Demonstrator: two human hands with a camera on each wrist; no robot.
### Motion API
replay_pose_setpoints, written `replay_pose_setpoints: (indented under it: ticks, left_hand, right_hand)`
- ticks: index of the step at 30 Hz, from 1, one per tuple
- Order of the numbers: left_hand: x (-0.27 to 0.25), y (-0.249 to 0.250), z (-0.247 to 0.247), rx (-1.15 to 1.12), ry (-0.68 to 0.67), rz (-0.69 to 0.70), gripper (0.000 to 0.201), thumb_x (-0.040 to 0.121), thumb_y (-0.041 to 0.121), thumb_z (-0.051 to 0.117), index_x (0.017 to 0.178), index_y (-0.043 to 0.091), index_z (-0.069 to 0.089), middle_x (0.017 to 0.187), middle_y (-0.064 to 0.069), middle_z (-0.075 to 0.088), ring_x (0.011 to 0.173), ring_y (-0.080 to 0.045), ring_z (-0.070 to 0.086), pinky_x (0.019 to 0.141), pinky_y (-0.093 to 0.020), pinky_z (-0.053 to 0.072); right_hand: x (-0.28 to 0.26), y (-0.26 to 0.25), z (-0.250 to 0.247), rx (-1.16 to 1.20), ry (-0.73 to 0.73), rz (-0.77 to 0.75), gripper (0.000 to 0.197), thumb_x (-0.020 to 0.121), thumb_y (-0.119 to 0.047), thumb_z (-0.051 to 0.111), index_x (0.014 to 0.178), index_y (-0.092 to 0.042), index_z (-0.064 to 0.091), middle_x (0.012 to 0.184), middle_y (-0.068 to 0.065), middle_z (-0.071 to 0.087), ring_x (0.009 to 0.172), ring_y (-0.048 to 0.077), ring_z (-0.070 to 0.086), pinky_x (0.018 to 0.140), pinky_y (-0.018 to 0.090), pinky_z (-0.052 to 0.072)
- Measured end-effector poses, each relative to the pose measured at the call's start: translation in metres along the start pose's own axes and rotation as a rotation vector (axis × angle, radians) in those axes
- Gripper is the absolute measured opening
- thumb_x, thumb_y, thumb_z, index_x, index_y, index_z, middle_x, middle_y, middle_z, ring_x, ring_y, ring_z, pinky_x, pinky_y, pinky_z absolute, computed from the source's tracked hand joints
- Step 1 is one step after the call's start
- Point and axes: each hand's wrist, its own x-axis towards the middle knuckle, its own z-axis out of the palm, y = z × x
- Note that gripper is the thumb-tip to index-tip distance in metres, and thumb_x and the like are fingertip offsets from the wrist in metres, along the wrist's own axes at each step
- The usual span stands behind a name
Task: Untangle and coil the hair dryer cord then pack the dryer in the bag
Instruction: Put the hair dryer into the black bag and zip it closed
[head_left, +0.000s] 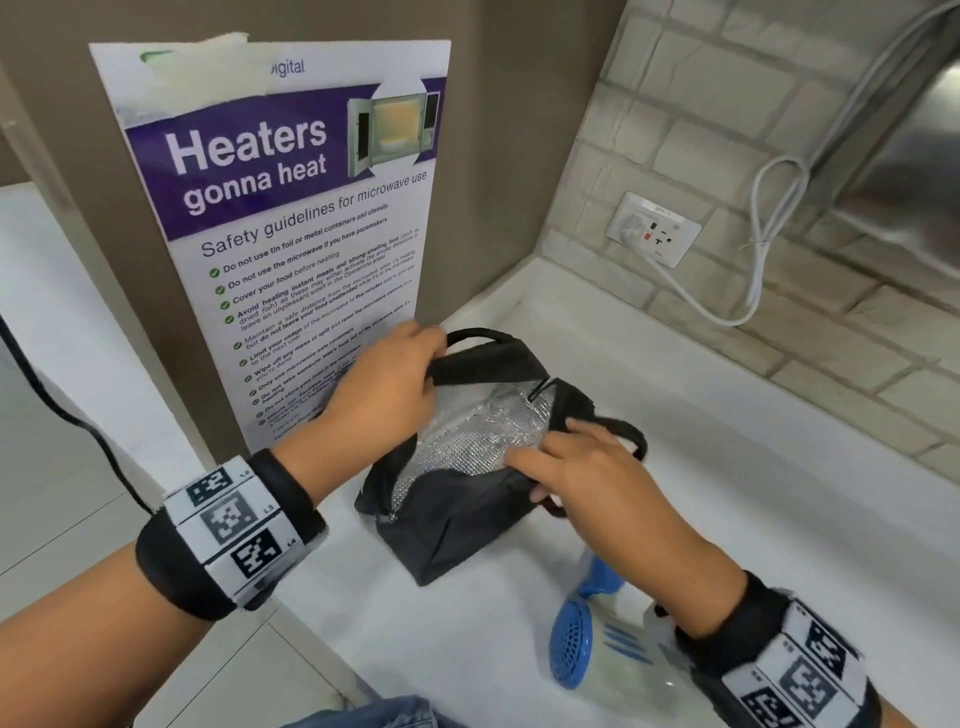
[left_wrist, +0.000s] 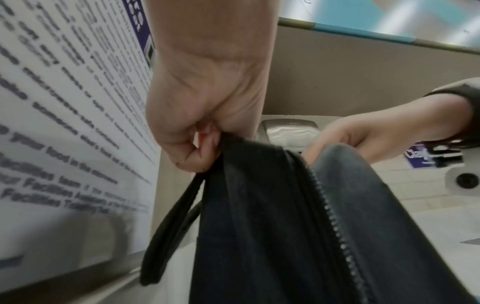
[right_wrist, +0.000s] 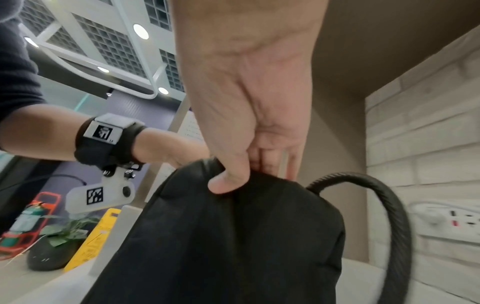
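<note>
Left hand (head_left: 384, 384) pinches far rim of black silver-lined fabric bag (head_left: 467, 514) on white counter (head_left: 727, 493) | right hand (head_left: 587, 467) grips near rim | blue hair dryer (head_left: 574, 639) beside bag, outside | purple-white poster (head_left: 291, 208): "Heaters gonna heat", "Safety guidelines for microwave use"

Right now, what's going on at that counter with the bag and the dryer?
A person is pulling a black insulated bag open on the white counter. The left hand pinches the far edge of the opening, and the right hand grips the near edge, exposing the silver lining. The blue hair dryer lies on the counter just beside the bag, under the right forearm, not yet packed. Its cord isn't clearly visible.
</note>
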Motion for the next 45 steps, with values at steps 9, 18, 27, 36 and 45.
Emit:
replay_pose_setpoints:
  ticks: [9,18,27,36,45]
  left_hand:
    - [0.007,-0.003,0.005,-0.035,0.139,-0.052,0.015,0.083,0.016,0.062,0.098,0.014,0.058,0.099,-0.005,0.053,0.087,-0.023,0.057,0.073,-0.04,0.051]
    - [0.004,0.003,0.008,-0.092,0.078,-0.029,0.023,0.084,0.034,0.066,0.1,0.019,0.062,0.1,0.003,0.055,0.081,-0.009,0.053,0.07,-0.026,0.042]
    - [-0.009,0.042,0.006,-0.058,0.175,0.166,0.013,0.091,0.025,0.055,0.095,0.018,0.065,0.101,-0.003,0.061,0.101,-0.025,0.051,0.087,-0.042,0.044]
    - [-0.043,0.105,0.051,-0.05,-0.008,0.653,0.018,0.092,0.027,0.051,0.097,0.018,0.065,0.095,0.004,0.062,0.096,-0.015,0.053,0.087,-0.03,0.043]
    - [-0.083,0.122,0.143,0.149,-0.559,0.766,0.035,0.09,0.041,0.048,0.104,0.012,0.06,0.101,-0.007,0.062,0.098,-0.027,0.055,0.088,-0.04,0.044]
  right_hand:
    - [-0.001,0.004,0.002,0.033,-0.051,0.052,0.019,0.07,-0.01,0.056,0.084,-0.022,0.062,0.067,-0.003,0.057,0.062,0.02,0.057,0.06,0.029,0.044]
    - [-0.006,0.013,-0.007,0.207,0.199,0.077,0.027,0.088,-0.022,0.062,0.114,-0.018,0.064,0.106,0.002,0.066,0.095,0.024,0.063,0.086,0.036,0.051]
    - [-0.047,0.055,-0.013,0.266,0.255,0.33,0.025,0.092,-0.02,0.058,0.116,-0.02,0.063,0.109,0.003,0.062,0.093,0.021,0.061,0.081,0.023,0.044]
    - [-0.093,0.104,0.033,0.3,0.067,0.468,0.019,0.089,-0.014,0.061,0.103,-0.024,0.069,0.096,-0.002,0.064,0.086,0.018,0.063,0.073,0.029,0.05]
    - [-0.125,0.13,0.086,0.31,-0.281,0.348,0.027,0.08,-0.016,0.071,0.107,-0.02,0.069,0.105,0.002,0.069,0.095,0.024,0.061,0.083,0.035,0.048]
